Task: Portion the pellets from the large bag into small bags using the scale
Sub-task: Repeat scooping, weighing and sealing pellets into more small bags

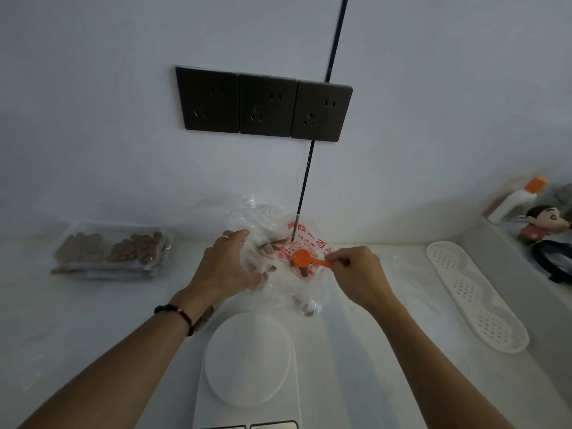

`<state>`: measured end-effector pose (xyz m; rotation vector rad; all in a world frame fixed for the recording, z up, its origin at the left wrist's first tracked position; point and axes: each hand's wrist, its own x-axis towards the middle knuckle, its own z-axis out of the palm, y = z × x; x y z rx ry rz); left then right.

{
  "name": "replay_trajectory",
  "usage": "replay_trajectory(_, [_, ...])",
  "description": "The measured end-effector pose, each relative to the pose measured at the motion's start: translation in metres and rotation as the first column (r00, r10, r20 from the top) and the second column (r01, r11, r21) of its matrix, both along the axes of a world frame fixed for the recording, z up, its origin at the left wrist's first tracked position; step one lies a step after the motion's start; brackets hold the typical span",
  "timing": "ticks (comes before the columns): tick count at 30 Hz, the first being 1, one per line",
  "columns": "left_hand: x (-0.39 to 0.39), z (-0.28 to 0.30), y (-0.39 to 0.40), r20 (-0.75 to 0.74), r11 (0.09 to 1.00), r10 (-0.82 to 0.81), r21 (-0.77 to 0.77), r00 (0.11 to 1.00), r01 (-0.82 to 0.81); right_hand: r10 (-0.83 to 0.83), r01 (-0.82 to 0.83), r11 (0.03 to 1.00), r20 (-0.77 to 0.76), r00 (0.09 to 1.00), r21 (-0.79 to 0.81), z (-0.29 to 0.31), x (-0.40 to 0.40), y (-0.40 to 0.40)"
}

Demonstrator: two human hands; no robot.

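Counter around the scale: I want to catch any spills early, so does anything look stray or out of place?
Yes. A few brown pellets seem to lie loose on the counter below the large bag, just beyond the scale. The dim picture leaves it unclear whether plastic still wraps them.

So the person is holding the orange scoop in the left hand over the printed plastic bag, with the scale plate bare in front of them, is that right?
Not quite: the head view shows the right hand pinching the orange scoop over the printed plastic bag; the left hand holds the bag. The scale plate is bare.
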<state>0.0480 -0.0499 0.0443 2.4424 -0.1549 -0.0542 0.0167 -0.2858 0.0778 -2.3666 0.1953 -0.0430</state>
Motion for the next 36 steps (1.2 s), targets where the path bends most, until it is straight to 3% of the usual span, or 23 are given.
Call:
replay_trajectory(4, [-0.001,0.006,0.004,-0.016,0.998,-0.005,0.055,1.000,0.006,0.079,-0.081,0.997,-0.161,0.984,-0.003,-0.025,0.016,0.009])
replay_trajectory(8, [0.002,0.003,0.011,-0.016,0.993,-0.025,0.119,1.000,0.026,0.081,-0.087,0.996,-0.205,0.975,-0.022,-0.041,0.031,0.015])
replay_trajectory(12, [0.006,-0.004,0.016,-0.006,0.991,-0.011,0.131,1.000,0.012,0.064,-0.042,0.995,-0.242,0.968,0.094,-0.049,0.039,0.023])
replay_trajectory(17, [0.008,-0.011,0.028,-0.012,0.991,-0.007,0.132,1.000,0.008,0.072,-0.056,0.994,-0.187,0.980,0.089,-0.044,0.043,0.030])
replay_trajectory(23, [0.009,-0.018,0.030,0.013,0.990,-0.005,0.141,1.000,0.003,0.094,-0.033,0.985,-0.362,0.928,0.170,-0.034,0.041,0.024])
replay_trajectory(32, [0.008,-0.022,0.038,0.037,0.989,0.014,0.145,0.999,-0.020,-0.076,0.178,0.924,-0.293,0.953,0.338,-0.064,0.048,0.063])
replay_trajectory(36, [0.006,-0.021,0.045,0.027,0.992,0.021,0.126,0.999,-0.024,-0.056,0.186,0.898,-0.315,0.947,0.398,-0.063,0.052,0.075])
